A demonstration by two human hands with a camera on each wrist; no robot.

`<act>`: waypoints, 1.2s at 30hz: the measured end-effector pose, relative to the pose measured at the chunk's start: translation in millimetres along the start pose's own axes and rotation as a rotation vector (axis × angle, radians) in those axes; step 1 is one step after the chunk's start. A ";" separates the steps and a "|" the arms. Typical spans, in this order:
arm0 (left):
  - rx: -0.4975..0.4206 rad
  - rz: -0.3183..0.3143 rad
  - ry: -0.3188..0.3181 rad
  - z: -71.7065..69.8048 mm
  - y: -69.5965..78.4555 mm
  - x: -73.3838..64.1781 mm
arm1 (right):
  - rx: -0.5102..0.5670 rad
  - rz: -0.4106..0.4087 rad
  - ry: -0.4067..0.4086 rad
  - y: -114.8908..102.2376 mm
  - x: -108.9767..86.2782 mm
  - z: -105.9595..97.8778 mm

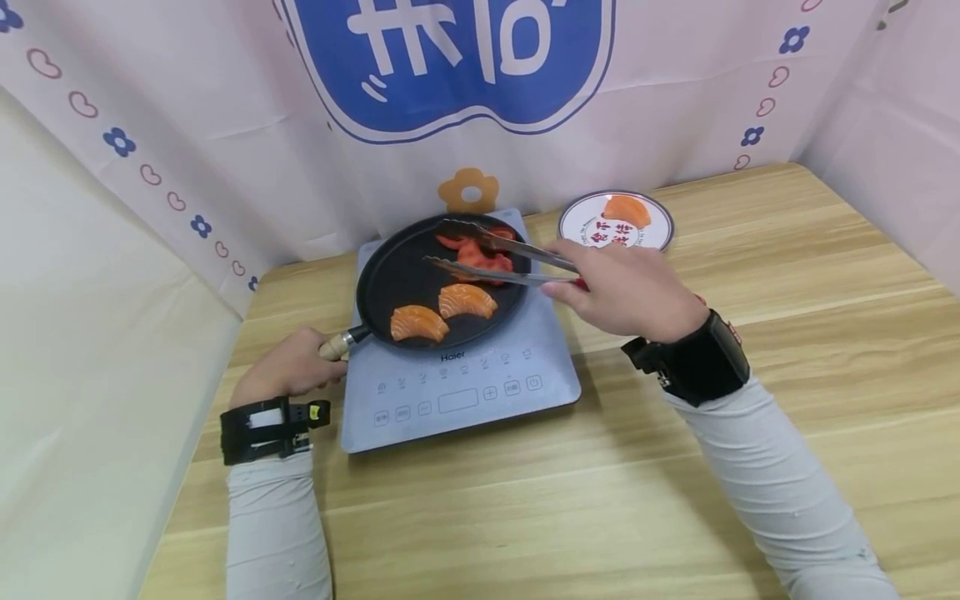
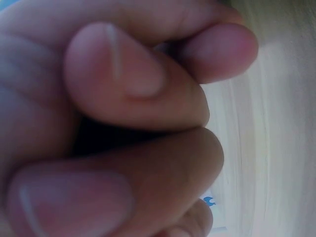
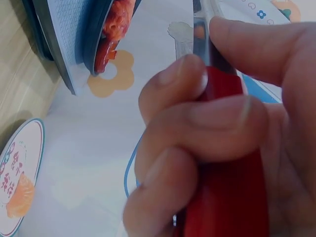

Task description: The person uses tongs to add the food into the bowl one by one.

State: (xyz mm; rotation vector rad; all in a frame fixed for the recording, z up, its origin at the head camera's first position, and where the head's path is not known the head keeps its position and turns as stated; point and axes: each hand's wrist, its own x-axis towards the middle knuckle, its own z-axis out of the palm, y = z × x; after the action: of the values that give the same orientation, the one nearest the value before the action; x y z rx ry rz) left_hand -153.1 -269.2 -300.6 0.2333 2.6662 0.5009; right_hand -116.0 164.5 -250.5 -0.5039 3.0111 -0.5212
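My left hand (image 1: 288, 367) grips the wooden handle (image 1: 335, 346) of a black frying pan (image 1: 397, 275); its curled fingers (image 2: 163, 168) fill the left wrist view. In my right hand (image 1: 630, 287) are metal tongs (image 1: 517, 246) with red grips (image 3: 222, 187), their arms spread apart above the pan. Under the tongs' tips lies a red, glossy heap of food (image 1: 480, 260), also seen in the right wrist view. Two orange salmon-like slices, a left one (image 1: 418, 323) and a right one (image 1: 467, 301), lie in the near part of the pan.
The pan sits on a grey induction cooker (image 1: 457, 400) on a wooden table (image 1: 480, 517). Behind the right hand stands a round plate (image 1: 577, 223) bearing one orange slice (image 1: 627, 211). A printed cloth (image 1: 675, 92) hangs along the back edge.
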 end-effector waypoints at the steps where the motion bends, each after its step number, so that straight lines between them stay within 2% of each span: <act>1: 0.001 0.000 -0.001 0.0 0.0 0.1 | 0.001 0.002 0.002 1.0 0.0 -0.3; 10: 0.003 -0.009 -0.002 0.7 -0.9 2.4 | -0.006 0.006 0.018 9.7 -0.6 -4.9; 36: 0.010 0.016 -0.008 0.8 -1.4 0.1 | 0.018 0.112 0.010 45.3 4.3 -12.5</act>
State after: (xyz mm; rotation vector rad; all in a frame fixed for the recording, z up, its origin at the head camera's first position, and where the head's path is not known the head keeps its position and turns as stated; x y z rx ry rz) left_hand -153.0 -270.2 -301.8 0.2589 2.6618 0.4914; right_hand -135.2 207.4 -253.8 -0.3294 3.0191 -0.5434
